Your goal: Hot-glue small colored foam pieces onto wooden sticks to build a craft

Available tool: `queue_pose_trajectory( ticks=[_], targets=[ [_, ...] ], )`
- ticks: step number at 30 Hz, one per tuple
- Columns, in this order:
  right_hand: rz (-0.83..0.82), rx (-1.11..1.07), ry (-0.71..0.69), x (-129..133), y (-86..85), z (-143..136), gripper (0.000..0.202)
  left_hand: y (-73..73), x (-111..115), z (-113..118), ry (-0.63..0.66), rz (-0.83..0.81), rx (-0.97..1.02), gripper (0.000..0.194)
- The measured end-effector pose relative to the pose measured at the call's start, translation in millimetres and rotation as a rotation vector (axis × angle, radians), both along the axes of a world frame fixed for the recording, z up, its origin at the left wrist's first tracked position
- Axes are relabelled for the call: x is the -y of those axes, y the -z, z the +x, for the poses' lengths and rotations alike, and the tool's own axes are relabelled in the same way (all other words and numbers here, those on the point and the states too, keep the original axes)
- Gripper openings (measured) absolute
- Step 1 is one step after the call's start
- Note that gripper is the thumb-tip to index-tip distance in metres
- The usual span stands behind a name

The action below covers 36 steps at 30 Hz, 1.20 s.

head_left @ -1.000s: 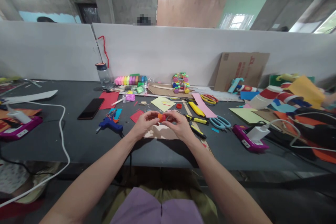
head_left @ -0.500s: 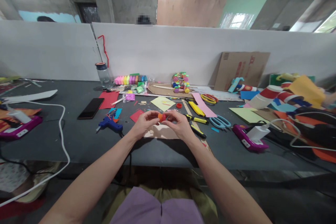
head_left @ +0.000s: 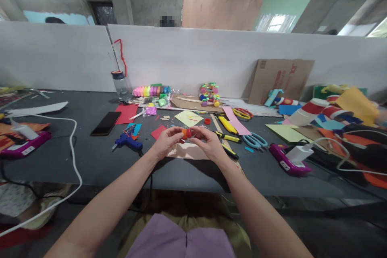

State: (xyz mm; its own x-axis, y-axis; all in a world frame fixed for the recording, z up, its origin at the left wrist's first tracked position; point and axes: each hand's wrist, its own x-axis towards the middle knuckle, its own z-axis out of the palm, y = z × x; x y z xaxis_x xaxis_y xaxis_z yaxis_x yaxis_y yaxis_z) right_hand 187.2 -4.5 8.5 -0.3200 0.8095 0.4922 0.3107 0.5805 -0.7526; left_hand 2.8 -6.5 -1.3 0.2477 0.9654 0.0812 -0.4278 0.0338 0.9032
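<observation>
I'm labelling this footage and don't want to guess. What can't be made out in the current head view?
In the head view:
Orange-and-red piece: full shape, partly covered by the left hand.
Right hand: whether its fingers hold anything, too small to tell.
Beige sheet: partly hidden behind the hands.
Leaning cardboard: smaller printing, too blurred to read.
Black item: cut off by the right edge.

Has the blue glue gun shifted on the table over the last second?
No. The blue glue gun keeps the same place and angle relative to the black phone; the whole view has only slid slightly, both together.
</observation>
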Motion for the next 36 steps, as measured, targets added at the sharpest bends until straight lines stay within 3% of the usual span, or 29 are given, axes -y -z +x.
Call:
queue_pose_trajectory(
  ticks=[12, 21, 28, 36],
  targets=[
    [-0.123, -0.085, -0.021, -2.0, 2.7, -1.8, 0.023, 7.0, -3.2, -1.6, 0.063, -0.052, -0.036, 0.038],
    [-0.182, -0.105, -0.041, -2.2, 3.6, -2.2, 0.024, -1.6, 0.6, -2.4, 0.113, 0.039, -0.110, 0.043],
    [-0.210, -0.081, -0.036, 0.0, -0.2, -1.4, 0.022, -0.4, -0.7, -4.3, 0.043, 0.113, -0.239, 0.037],
    [-0.205, -0.018, -0.054, -3.3, 2.0, 1.0, 0.022, 3.3, -2.1, -3.9, 0.009, 0.103, -0.244, 0.037]
  ],
)
